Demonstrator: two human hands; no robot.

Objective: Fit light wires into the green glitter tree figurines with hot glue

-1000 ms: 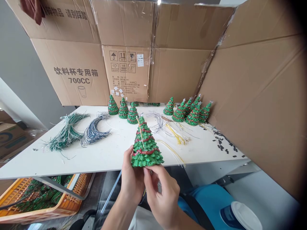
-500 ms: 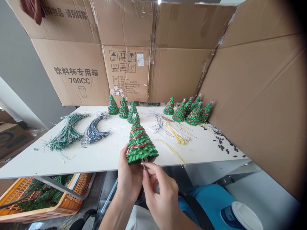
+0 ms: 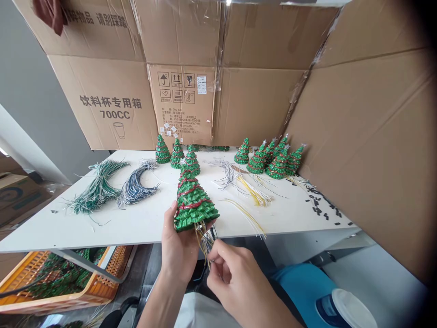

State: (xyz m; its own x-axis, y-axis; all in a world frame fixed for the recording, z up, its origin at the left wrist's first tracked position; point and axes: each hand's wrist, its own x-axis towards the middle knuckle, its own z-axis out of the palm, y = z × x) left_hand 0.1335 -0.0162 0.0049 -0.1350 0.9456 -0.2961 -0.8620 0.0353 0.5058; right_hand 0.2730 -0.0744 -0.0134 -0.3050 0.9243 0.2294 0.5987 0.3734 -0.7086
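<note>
My left hand [image 3: 179, 250] is wrapped round the lower left side and base of a small green Christmas tree [image 3: 195, 200] with red garland bands. The tree leans with its top away from me and to the left. Thin wires [image 3: 203, 239], some yellowish and some pale, hang out of its hollow underside. Just below the base, my right hand [image 3: 232, 271] pinches these wires between thumb and fingertips. The exact spot of the pinch is partly hidden by the fingers.
Several similar trees [image 3: 278, 163] stand at the back of the white table [image 3: 191, 239]. Bundles of green wires [image 3: 99, 189] and blue wires [image 3: 136, 184] lie left, yellow wires [image 3: 254, 191] right, with small black pieces [image 3: 319, 209] beyond. Cardboard [image 3: 262, 100] walls the back. An orange crate [image 3: 99, 284] is below.
The tree and my left hand have shifted slightly left. My right hand has moved down and away from the base, and more of the wires now show below the tree.
</note>
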